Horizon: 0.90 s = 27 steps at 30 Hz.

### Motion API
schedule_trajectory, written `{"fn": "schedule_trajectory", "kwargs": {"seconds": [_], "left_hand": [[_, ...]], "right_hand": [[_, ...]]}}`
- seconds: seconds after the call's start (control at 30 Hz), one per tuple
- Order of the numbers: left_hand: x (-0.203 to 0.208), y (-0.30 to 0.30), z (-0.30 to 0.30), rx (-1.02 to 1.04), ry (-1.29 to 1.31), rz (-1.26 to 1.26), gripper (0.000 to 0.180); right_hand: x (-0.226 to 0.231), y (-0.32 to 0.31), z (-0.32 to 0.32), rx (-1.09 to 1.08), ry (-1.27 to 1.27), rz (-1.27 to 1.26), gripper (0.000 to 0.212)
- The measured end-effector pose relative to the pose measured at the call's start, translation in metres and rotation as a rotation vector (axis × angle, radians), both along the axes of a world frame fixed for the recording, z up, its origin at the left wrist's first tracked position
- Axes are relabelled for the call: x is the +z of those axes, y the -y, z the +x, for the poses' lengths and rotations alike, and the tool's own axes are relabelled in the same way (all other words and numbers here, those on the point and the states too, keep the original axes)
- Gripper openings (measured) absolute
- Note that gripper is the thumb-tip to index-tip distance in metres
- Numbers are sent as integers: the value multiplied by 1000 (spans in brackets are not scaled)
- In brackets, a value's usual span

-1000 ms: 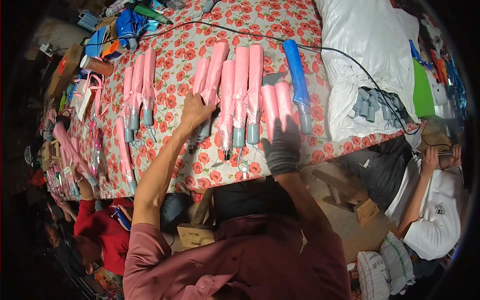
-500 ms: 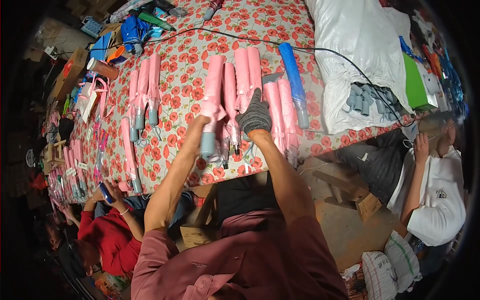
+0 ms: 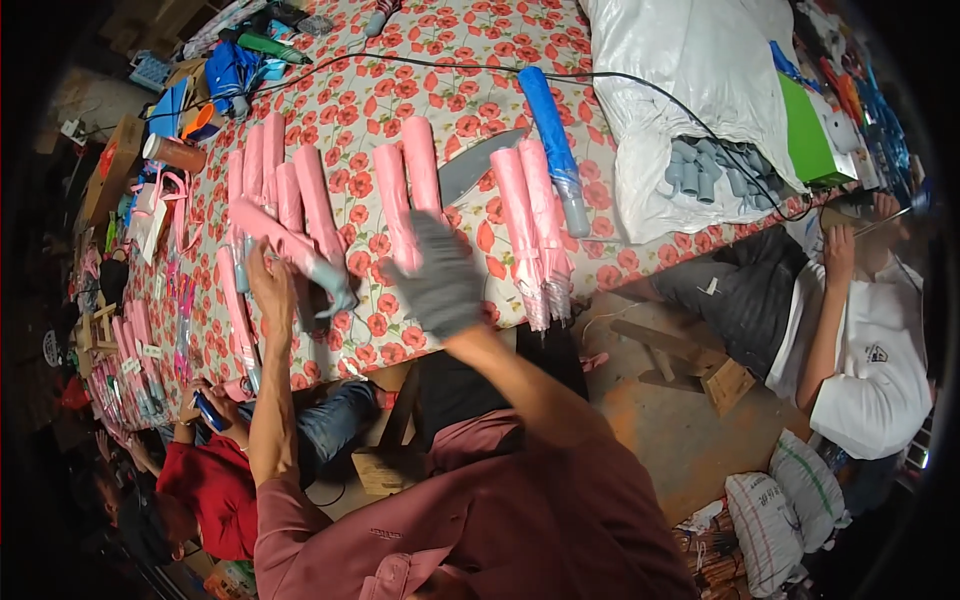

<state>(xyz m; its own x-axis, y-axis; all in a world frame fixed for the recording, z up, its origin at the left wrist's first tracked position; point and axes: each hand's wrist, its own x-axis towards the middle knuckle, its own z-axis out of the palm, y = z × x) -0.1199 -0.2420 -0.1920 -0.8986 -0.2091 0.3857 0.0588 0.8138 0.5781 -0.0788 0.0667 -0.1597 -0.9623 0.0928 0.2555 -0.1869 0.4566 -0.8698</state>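
My bare left hand [image 3: 270, 287] is at the left part of the table, its fingers closed on a folded pink umbrella [image 3: 272, 228] that lies slantwise over others. This umbrella's grey handle [image 3: 330, 277] points to the lower right and is blurred. Beneath and behind it are several more pink umbrellas [image 3: 318, 200] side by side. My right hand [image 3: 437, 282], in a dark grey knit glove, is smeared by motion. It covers the near ends of two pink umbrellas [image 3: 394, 195]; its grip is hidden.
Right of my gloved hand lie two pink umbrellas [image 3: 517, 215] and a blue umbrella [image 3: 553, 135]. A white sack [image 3: 640, 190] with grey handles [image 3: 697, 170] stands beyond. A black cable [image 3: 450, 65] crosses the flowered tablecloth [image 3: 480, 105]. Co-workers sit left [image 3: 215, 490] and right [image 3: 870, 370].
My left hand has moved left with a pink umbrella, which now slants across others. The gloved right hand and the two umbrellas under it have shifted left and nearer. The view has shifted slightly.
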Motion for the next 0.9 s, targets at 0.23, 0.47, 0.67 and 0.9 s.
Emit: {"fn": "schedule_trajectory", "kwargs": {"seconds": [0.23, 0.47, 0.67, 0.9], "left_hand": [[-1, -149, -56, -363, 122, -123, 53], [16, -145, -88, -155, 165, -521, 58], [-1, -40, -66, -361, 325, -537, 57], [34, 34, 6, -808, 492, -563, 53]], "right_hand": [[-41, -144, 16, -321, 114, 515, 73], [-56, -111, -16, -192, 273, 762, 73], [-69, -57, -71, -211, 133, 699, 57], [-79, 14, -62, -38, 234, 712, 55]]}}
